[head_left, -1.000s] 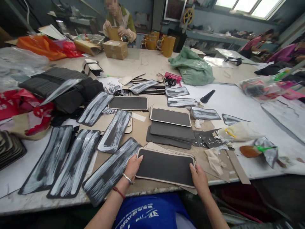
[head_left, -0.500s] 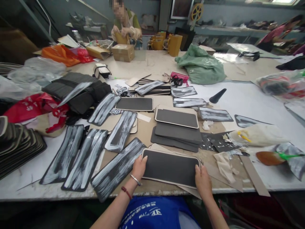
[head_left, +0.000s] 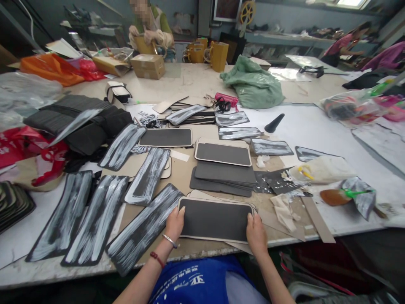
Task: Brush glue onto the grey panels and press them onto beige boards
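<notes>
A flat black panel with a beige rim (head_left: 215,219) lies before me at the table's front edge, on top of similar beige pieces. My left hand (head_left: 174,223) grips its left end, thumb on the upper face and fingers hidden beneath. At the right end my right hand (head_left: 256,233) pinches it the same way. Just left of the panel is a black strip smeared with white paste (head_left: 145,228). Behind it sits a stack of plain black panels (head_left: 224,173), topped by a beige-rimmed black panel (head_left: 223,154).
Several more white-smeared strips (head_left: 96,219) cover the left side. A brown brush with a green handle (head_left: 337,196) lies right, near a crumpled cloth (head_left: 285,212). Farther back are a green plastic bag (head_left: 253,84) and a cardboard box (head_left: 148,66). A person works across the table.
My view has turned slightly right, so everything appears shifted left. Both hands keep hold of the black panel, which has barely moved on the table.
</notes>
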A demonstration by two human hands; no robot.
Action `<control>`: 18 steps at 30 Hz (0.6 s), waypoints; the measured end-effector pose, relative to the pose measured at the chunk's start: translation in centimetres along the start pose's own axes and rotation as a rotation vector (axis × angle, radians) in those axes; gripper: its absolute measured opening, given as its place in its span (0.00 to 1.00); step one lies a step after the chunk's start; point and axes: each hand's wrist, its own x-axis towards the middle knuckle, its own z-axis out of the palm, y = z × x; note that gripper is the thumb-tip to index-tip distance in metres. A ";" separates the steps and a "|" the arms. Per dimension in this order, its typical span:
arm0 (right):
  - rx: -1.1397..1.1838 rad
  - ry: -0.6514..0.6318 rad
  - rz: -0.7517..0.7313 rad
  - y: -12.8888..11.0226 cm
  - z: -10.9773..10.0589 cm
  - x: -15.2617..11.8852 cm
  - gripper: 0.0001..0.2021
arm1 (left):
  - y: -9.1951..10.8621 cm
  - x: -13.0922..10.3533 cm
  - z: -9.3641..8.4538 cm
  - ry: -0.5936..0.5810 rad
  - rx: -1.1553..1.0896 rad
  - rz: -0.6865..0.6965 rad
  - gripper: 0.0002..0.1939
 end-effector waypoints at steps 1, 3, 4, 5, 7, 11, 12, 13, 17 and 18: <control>-0.008 0.012 -0.003 0.0 0.0 0.0 0.16 | 0.1 0.0 0.0 0.002 -0.001 -0.003 0.10; -0.023 0.019 -0.006 -0.1 -0.1 -0.1 0.16 | 0.2 0.0 0.0 0.005 -0.007 -0.012 0.09; -0.028 0.017 -0.007 -0.2 -0.1 -0.1 0.16 | 0.3 0.0 0.0 0.006 -0.012 -0.018 0.09; -0.030 0.011 -0.007 -0.3 -0.2 -0.1 0.16 | 0.3 0.0 0.0 0.006 -0.017 -0.025 0.09; -0.036 -0.016 0.001 -0.5 -0.4 0.0 0.16 | 0.3 0.0 -0.1 0.000 -0.028 -0.040 0.08; -0.031 -0.093 0.006 -0.4 -1.1 0.5 0.15 | 0.6 0.1 -0.5 -0.073 -0.075 -0.066 0.09; -0.033 -0.102 -0.002 -0.3 -1.3 0.7 0.14 | 0.8 0.2 -0.7 -0.102 -0.095 -0.070 0.10; -0.043 -0.105 -0.011 -0.1 -1.5 0.8 0.14 | 0.9 0.3 -0.8 -0.133 -0.116 -0.074 0.10; -0.169 -0.103 -0.022 0.9 -2.5 1.0 0.15 | 1.2 0.5 -1.0 -0.232 -0.205 -0.104 0.10; -0.219 -0.095 -0.024 1.0 -2.7 0.9 0.16 | 1.1 0.5 -1.0 -0.246 -0.226 -0.116 0.11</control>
